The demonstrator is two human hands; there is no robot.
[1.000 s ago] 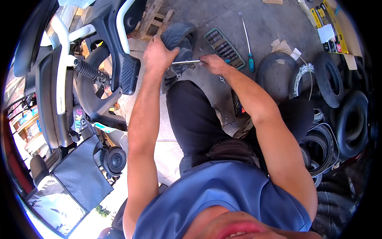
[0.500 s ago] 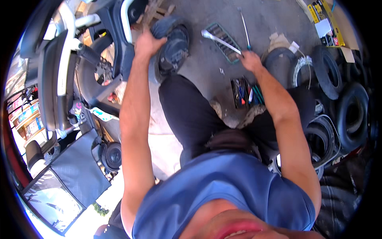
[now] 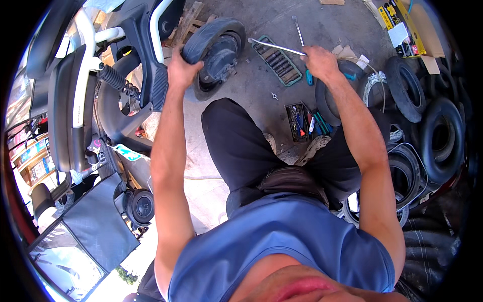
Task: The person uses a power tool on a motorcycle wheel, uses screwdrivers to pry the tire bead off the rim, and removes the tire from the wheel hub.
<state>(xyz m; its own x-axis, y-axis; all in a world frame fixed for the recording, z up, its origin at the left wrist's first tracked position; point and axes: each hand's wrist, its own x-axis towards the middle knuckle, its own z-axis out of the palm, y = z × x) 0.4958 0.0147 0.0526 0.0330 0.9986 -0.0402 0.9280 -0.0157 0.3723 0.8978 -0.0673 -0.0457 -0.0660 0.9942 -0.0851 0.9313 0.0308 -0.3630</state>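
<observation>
A black-tyred wheel (image 3: pixel 219 58) with a dark hub stands tilted on the floor ahead of me, left of the middle. My left hand (image 3: pixel 183 70) is closed on the near left side of its tyre, thumb toward the rim. In my right hand (image 3: pixel 322 63) is a long metal tyre lever (image 3: pixel 276 47), its bare tip pointing left toward the wheel, apart from it. A teal end shows behind my right wrist. Below the lever lies a green case (image 3: pixel 279 60) of dark sockets. Close to my right hand, a similar teal-handled lever (image 3: pixel 300 32) rests on the floor.
At left stands a scooter (image 3: pixel 136 50) with white tubing. A box of hand tools (image 3: pixel 297 123) sits between my feet. Loose tyres (image 3: pixel 410 90) and an inner tube (image 3: pixel 443 141) crowd the right side. A cardboard box (image 3: pixel 432 40) stands at far right.
The lever has swung to a flatter angle, and my right hand has risen slightly. The wheel has turned a little, with my left hand still on the tyre.
</observation>
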